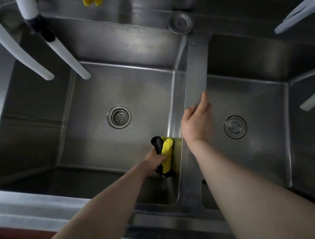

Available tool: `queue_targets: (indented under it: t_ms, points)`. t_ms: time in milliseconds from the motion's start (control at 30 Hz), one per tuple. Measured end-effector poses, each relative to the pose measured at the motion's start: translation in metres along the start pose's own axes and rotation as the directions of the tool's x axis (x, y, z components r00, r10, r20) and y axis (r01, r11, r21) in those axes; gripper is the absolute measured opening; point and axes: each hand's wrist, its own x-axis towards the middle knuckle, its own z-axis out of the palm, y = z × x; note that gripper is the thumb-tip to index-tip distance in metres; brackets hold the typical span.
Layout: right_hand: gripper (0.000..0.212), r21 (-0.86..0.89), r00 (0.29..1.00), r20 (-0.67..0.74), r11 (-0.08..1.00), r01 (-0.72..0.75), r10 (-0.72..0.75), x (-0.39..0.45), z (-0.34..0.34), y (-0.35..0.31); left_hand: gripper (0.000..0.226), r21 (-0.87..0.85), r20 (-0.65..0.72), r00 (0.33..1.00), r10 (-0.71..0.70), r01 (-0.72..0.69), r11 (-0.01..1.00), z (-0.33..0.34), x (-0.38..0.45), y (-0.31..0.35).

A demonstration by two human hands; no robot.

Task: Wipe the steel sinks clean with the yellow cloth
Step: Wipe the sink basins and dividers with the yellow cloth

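Note:
Two deep steel sinks lie side by side below me, the left sink (102, 95) and the right sink (252, 100), split by a steel divider (196, 68). My left hand (155, 160) grips the yellow cloth (167, 151), which has a black side, and presses it against the left sink's right wall, low near the bottom. My right hand (197, 121) rests on the divider's top with fingers curled over its edge into the right sink.
The left sink has a strainer drain (119, 116); the right one has a covered drain (235, 127). White spouts (68, 58) hang over the left sink from the back left. A round steel cap (180, 22) sits on the back ledge. Another yellow cloth (92, 2) lies at the top edge.

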Motion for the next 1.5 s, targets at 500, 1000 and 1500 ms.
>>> queue_targets:
  t_ms: [500,1000,1500]
  points:
    - [0.057,-0.019,0.999,0.016,0.999,-0.036,0.037,-0.001,-0.005,0.0,0.075,0.198,0.152,0.987,0.058,-0.088,0.976,-0.008,-0.085,0.022]
    - [0.054,0.089,0.998,-0.062,0.995,0.035,-0.029,-0.004,-0.01,-0.002,0.063,-0.083,0.062,0.983,0.173,-0.168,0.982,-0.062,-0.135,0.013]
    - [0.047,0.322,0.818,0.406,0.902,0.288,-0.407,-0.171,0.006,-0.038,0.03,-0.117,-0.368,0.884,0.289,-0.352,0.929,-0.255,-0.192,0.002]
